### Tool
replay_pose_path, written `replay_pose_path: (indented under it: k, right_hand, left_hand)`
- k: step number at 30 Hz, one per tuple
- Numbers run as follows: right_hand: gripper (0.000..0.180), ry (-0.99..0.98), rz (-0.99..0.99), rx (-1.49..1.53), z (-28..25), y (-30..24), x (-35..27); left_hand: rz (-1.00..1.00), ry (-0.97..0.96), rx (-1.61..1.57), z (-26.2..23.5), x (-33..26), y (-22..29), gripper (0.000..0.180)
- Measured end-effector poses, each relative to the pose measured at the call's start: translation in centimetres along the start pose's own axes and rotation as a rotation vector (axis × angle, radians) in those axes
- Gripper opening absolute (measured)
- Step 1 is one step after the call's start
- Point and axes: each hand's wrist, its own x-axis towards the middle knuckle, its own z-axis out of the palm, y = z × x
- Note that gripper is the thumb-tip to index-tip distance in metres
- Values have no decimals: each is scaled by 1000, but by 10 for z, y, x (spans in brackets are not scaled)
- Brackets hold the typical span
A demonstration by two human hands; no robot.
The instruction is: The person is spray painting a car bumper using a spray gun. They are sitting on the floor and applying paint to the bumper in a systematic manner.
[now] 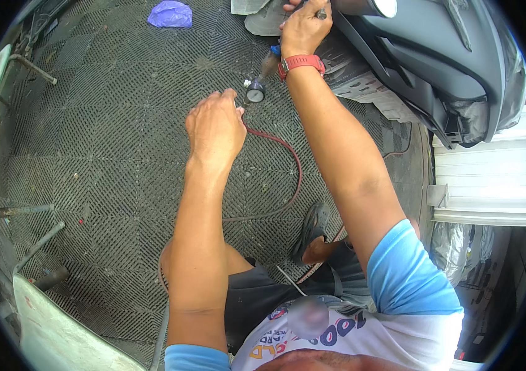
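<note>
My right hand [305,29], with a red watch strap at the wrist, is closed round the grip of a spray gun at the top of the head view. Its dark cup [362,6] shows a pale round end; the nozzle is hidden. Below the grip hang a blue fitting [275,49] and a round pressure gauge [255,94]. My left hand [216,122] is closed on the thin red air hose [287,148] just below the gauge. The fingers hide most of the held part. Beside my right hand stands a large dark grey moulded panel [411,62].
Newspaper sheets [371,86] lie under the panel. A purple plastic bag [171,14] rests on the ribbed floor mat [108,142]. Pale green metal-legged furniture [59,328] stands at the left. The hose loops across the mat near my foot [313,232]. White ribbed sheeting [485,179] is at the right.
</note>
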Motion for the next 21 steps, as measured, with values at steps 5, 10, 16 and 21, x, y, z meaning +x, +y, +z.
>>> replay_pose_path:
  k: [5, 10, 16, 21]
  right_hand:
    - [56, -35, 202, -91, -26, -11, -23]
    - [95, -584, 456, -189, -29, -91, -75]
    - [104, -1276, 214, -493, -41, -126, -60]
    - [89, -1597, 29, -814, -157, -247, -25]
  left_hand:
    - [75, 181, -197, -1, 13, 9, 46]
    - [267, 275, -494, 6, 31, -4, 74]
    - [126, 197, -892, 12, 45, -2, 70]
    - [-74, 356, -752, 29, 67, -49, 86]
